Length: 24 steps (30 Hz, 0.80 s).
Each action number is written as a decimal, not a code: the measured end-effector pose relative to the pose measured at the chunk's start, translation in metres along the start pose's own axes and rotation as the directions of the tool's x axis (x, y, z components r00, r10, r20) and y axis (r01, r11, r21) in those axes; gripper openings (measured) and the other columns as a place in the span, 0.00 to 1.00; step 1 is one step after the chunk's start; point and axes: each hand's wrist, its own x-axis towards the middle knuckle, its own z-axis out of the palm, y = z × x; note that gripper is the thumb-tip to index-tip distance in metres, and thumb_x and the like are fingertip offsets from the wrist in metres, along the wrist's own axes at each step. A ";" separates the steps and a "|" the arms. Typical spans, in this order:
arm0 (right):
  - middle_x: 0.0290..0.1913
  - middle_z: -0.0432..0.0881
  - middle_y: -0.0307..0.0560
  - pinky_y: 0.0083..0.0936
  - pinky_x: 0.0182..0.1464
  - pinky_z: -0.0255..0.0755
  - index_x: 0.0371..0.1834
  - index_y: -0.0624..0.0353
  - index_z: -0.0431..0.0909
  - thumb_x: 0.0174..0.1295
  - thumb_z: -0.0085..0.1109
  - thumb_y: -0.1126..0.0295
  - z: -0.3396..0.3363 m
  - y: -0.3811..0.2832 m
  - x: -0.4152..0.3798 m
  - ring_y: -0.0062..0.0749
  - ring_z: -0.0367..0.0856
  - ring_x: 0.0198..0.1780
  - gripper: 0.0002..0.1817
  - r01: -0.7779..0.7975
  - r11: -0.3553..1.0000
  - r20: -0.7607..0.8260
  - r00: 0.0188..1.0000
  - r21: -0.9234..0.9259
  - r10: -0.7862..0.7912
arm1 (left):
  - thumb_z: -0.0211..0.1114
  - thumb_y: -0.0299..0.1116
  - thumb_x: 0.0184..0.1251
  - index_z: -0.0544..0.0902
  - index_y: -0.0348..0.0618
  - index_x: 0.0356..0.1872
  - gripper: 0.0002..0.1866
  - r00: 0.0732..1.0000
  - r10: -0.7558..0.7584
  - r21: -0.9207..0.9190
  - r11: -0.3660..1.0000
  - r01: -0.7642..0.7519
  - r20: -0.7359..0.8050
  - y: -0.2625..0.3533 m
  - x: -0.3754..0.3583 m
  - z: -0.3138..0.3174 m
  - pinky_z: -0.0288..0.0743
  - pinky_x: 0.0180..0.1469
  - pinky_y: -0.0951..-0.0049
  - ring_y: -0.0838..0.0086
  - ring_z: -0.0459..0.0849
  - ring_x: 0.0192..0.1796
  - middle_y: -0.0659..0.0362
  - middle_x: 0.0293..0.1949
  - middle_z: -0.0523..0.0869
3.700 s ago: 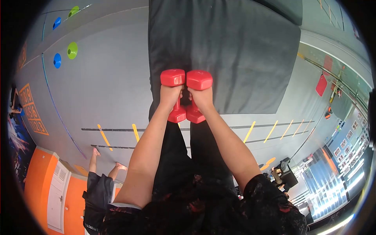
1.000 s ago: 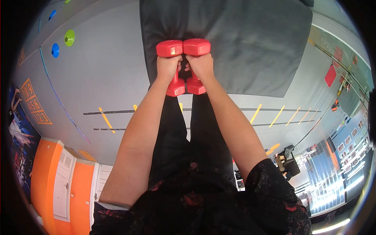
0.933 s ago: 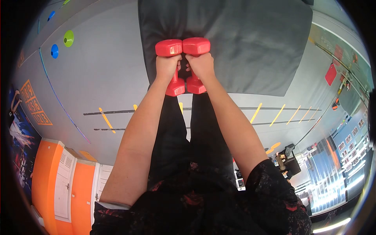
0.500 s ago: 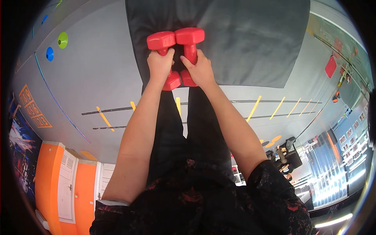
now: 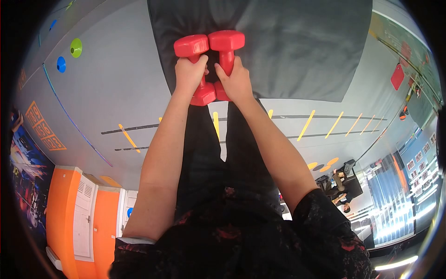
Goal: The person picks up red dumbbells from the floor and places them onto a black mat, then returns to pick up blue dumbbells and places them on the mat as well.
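Note:
Two red dumbbells are side by side over the dark mat [image 5: 297, 56], their upper heads almost touching. My left hand [image 5: 189, 74] is wrapped round the handle of the left dumbbell [image 5: 191, 45]. The handle of the right dumbbell [image 5: 226, 41] is in my right hand [image 5: 236, 80], with the thumb on its inner side. Both arms reach straight forward over my dark trousers. Part of the right dumbbell's lower head is hidden behind my right hand.
Yellow and black strips [image 5: 305, 125] mark the grey floor. A green cone [image 5: 76, 48] and a blue cone [image 5: 61, 64] are at the upper left. Another person [image 5: 343, 200] is at the lower right. Orange walls [image 5: 60, 204] with white doors stand lower left.
The view has shifted slightly, so the floor markings and room appear a little further right. Both hands keep their hold on the dumbbells, which have barely moved.

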 end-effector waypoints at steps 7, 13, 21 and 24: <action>0.47 0.86 0.64 0.50 0.52 0.82 0.50 0.65 0.69 0.70 0.65 0.48 -0.001 -0.016 -0.004 0.61 0.88 0.50 0.28 -0.042 0.946 0.009 0.999 -0.323 0.048 | 0.70 0.43 0.67 0.79 0.33 0.57 0.26 0.990 0.131 0.519 0.844 -0.135 0.046 0.018 -0.025 -0.018 0.83 0.54 0.52 0.45 0.91 0.47 0.43 0.41 0.91; 0.49 0.81 0.52 0.48 0.49 0.82 0.53 0.62 0.70 0.68 0.65 0.45 -0.005 -0.007 -0.009 0.47 0.85 0.53 0.30 0.037 0.850 -0.039 0.997 -0.525 -0.067 | 0.69 0.48 0.71 0.69 0.32 0.68 0.35 0.980 0.199 0.569 0.805 -0.168 0.007 -0.001 -0.041 -0.013 0.78 0.63 0.52 0.43 0.82 0.63 0.38 0.61 0.80; 0.51 0.80 0.50 0.46 0.51 0.81 0.63 0.63 0.70 0.68 0.65 0.46 -0.044 0.011 -0.021 0.43 0.85 0.54 0.34 0.204 0.834 0.077 0.978 -0.513 -0.191 | 0.71 0.42 0.69 0.60 0.30 0.77 0.43 0.923 0.354 0.594 0.779 -0.201 -0.152 -0.004 -0.050 0.016 0.72 0.70 0.53 0.40 0.76 0.67 0.34 0.66 0.73; 0.53 0.82 0.52 0.44 0.51 0.81 0.67 0.63 0.72 0.69 0.65 0.46 -0.063 0.024 -0.028 0.46 0.85 0.53 0.35 0.225 0.846 0.076 0.973 -0.483 -0.216 | 0.72 0.40 0.67 0.61 0.29 0.76 0.43 0.882 0.441 0.654 0.718 -0.237 -0.164 -0.009 -0.063 0.026 0.65 0.74 0.50 0.40 0.69 0.72 0.35 0.70 0.68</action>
